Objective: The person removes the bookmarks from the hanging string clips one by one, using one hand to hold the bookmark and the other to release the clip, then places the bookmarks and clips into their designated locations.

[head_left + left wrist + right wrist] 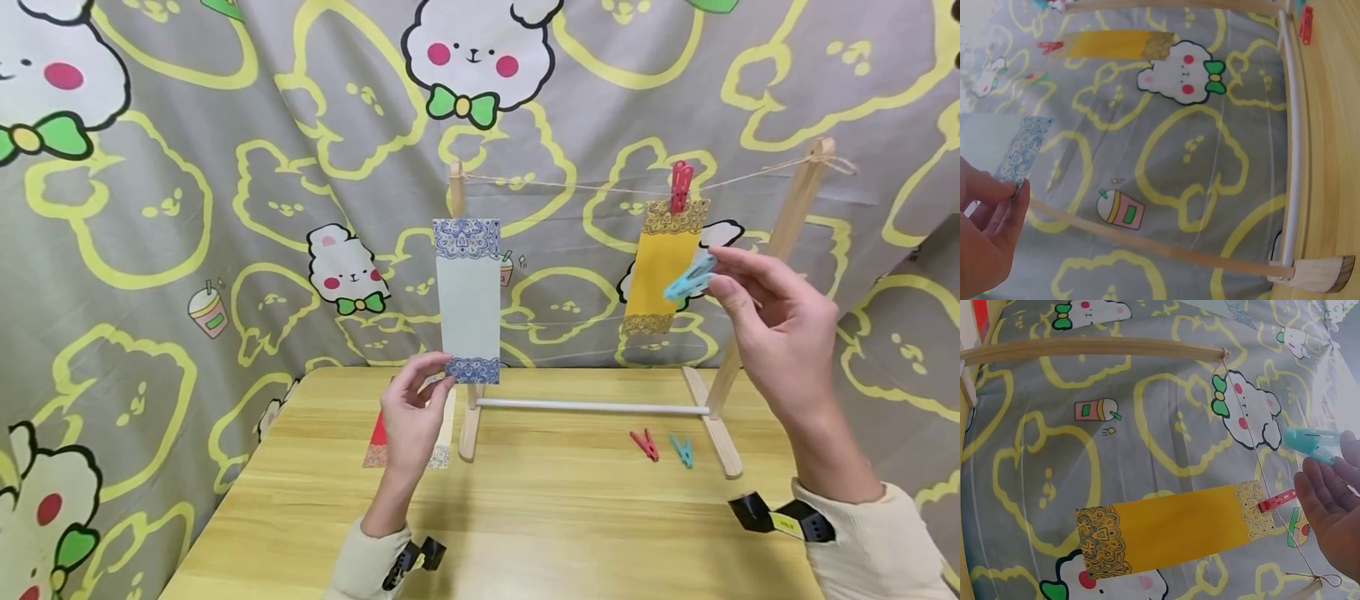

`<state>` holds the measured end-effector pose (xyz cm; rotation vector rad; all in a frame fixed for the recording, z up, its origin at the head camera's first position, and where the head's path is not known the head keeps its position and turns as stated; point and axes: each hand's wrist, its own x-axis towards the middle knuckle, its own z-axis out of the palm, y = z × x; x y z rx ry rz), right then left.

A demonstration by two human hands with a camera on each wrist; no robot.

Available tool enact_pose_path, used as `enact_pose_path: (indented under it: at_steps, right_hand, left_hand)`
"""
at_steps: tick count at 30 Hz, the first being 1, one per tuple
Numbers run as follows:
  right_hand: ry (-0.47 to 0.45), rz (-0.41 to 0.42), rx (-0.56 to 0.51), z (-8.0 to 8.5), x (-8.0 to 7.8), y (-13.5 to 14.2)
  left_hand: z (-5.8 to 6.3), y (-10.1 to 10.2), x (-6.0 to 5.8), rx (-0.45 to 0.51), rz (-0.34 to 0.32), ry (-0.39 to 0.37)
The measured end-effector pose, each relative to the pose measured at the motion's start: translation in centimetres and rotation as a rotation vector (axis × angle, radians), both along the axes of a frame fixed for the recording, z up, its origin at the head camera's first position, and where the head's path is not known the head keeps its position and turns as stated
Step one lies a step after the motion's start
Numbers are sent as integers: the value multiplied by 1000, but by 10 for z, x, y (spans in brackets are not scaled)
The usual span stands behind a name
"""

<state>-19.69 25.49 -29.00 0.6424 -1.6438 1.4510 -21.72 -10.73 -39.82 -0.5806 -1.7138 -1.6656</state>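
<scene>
Upright, the pale blue card [468, 300] was pinched at its lower corner by the left hand [412, 417]. Right hand [780, 325] fingertips clamped a blue clothespin [690, 279], its tail hidden behind them, overlapping the yellow card [663, 267].

A rack [596, 407] stood on the table [525, 517], a card [663, 267] pegged to its string [585, 188] at right. Two pegs [663, 447] lay before it, more cards [408, 437] left.
</scene>
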Motion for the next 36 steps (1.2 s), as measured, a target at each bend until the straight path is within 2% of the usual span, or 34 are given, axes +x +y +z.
enact_pose_path:
  at_steps: [6, 11, 18, 25, 29, 36]
  right_hand:
    - [1, 43, -62, -14, 2, -2]
    - [-3, 115, -144, -24, 2, -2]
    - [8, 114, -173, -37, 2, 0]
    - [18, 102, -211, -49, 5, 1]
    - [14, 119, -250, -55, 6, 2]
    - [-7, 186, -334, -65, 8, 5]
  left_hand:
    - [-1, -11, 3, -13, 25, -6]
    - [0, -19, 3, 0, 46, -8]
    - [1, -28, 5, -3, 71, -3]
    - [0, -34, 7, 22, 65, 17]
    - [-1, -40, 7, 37, 80, 11]
    - [-1, -51, 10, 41, 146, 11]
